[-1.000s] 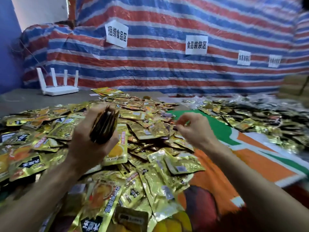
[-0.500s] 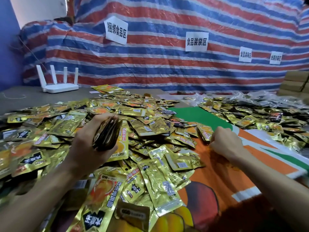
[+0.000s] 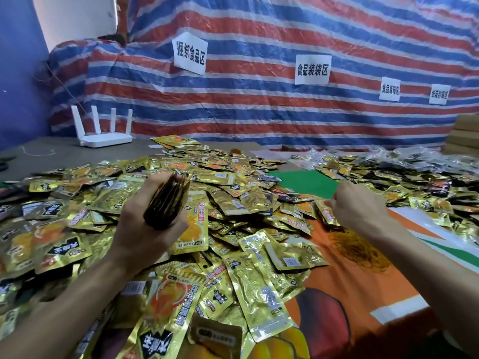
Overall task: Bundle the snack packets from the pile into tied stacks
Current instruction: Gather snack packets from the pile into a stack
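glossy gold foil packets [image 3: 261, 296]; woven plastic tarp [image 3: 259, 104]; paper labels [image 3: 312, 69].

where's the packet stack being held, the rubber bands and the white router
packet stack [image 3: 167, 200]: head view, on the dark packet edges in the grip of the left hand [image 3: 140, 229]
rubber bands [image 3: 360, 248]: head view, middle of the yellowish tangle
white router [image 3: 106, 138]: head view, on its flat body below the antennas

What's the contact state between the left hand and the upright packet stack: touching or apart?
Touching. The head view shows the left hand gripping the packet stack, curled round its lower end.
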A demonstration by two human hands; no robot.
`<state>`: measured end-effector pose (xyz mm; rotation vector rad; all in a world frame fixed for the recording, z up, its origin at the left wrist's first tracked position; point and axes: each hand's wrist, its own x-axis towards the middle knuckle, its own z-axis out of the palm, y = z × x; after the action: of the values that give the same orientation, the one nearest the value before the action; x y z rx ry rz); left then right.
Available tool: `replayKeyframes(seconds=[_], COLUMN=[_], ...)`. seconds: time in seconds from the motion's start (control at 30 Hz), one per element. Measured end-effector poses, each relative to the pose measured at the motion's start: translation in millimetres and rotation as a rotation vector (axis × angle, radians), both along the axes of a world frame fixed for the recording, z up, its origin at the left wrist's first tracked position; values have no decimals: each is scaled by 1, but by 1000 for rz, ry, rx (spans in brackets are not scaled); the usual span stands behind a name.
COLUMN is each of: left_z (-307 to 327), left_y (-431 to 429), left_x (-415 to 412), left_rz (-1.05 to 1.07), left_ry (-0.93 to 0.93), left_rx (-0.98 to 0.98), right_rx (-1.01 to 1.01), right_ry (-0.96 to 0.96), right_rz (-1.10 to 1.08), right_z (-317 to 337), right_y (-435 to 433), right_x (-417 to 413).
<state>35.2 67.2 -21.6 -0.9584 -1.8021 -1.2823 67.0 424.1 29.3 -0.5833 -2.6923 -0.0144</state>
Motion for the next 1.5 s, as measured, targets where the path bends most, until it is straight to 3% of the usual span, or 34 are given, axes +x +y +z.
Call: replayKeyframes(seconds=[0.3,0.43,0.6,0.73,0.83,0.97,1.03,1.13,1.27,1.37,1.5], left_z=[19,22,28,30,29,32,31,28,23,20,20], left_y=[-7,-15,-28,-35,-38,-47,-49,-48,-41,-37,-35], left_x=[6,4,-1,-7,-8,-12,-13,-11,-11,-12,-11], left_rz=[-354,-286,-163,-81,-96,-166,-170,-109,-92,-132,-178], left_ry=[-520,-674,-866,-954,-972,-1010,-1004,-991,-995,-986,-1019], left_rx=[327,372,340,290,298,427,429,360,320,303,381], right_rx=[-627,-823,-726,-690,-820,-821,-1001,-1469,-2000,-2095,-1972], right_ry=[214,311,496,526,397,57,9,61,-5,15,-33], right_rz=[835,1024,1097,1113,1104,1118,1213,1333,1329,1299,1298], right_z=[14,5,-27,-37,-35,-36,-35,-28,-25,-29,-33], right_y=[-139,-198,-228,-229,-223,-206,-203,-204,-208,-211,-218], right_x=[-28,-49,-66,-70,-68,-65,-60,-54,-51,-51,-49])
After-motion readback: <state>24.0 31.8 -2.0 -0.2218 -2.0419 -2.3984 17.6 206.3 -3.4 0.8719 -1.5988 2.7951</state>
